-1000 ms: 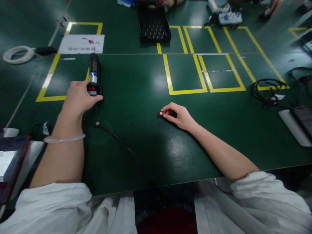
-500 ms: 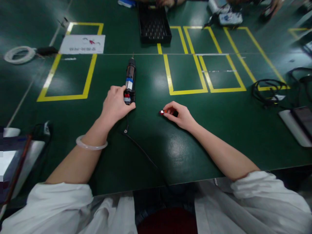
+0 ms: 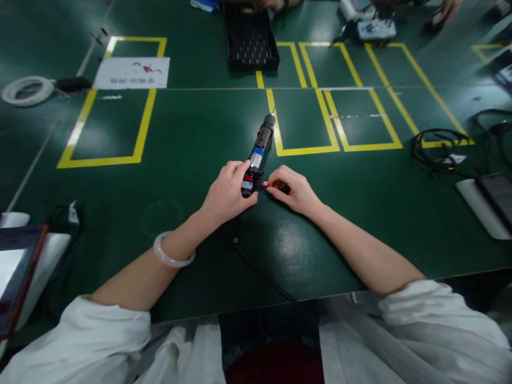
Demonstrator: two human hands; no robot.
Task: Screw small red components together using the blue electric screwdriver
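My left hand (image 3: 230,189) is wrapped round the rear end of an electric screwdriver (image 3: 262,141), its thin bit pointing away to the upper right. The tool has a dark body with a blue and silver band and a red patch near my fingers. My right hand (image 3: 294,189) pinches a small red and white piece (image 3: 264,184). That piece is right beside the tool's rear end; whether they touch I cannot tell. A black cord (image 3: 264,274) with a small ring at its end runs from below my left hand towards the table's front edge.
A black tray (image 3: 254,61) holding several small metal parts stands at the back, near another person's hand (image 3: 274,4). A white printed sheet (image 3: 132,73) lies at the far left beside a coiled white cable (image 3: 28,90). Black cables (image 3: 440,146) lie at right. Yellow tape outlines mark the green table.
My left hand has brought the electric screwdriver to the right, up against my right hand, and turned its bit rightward. The cord followed. My right hand has stayed in place.
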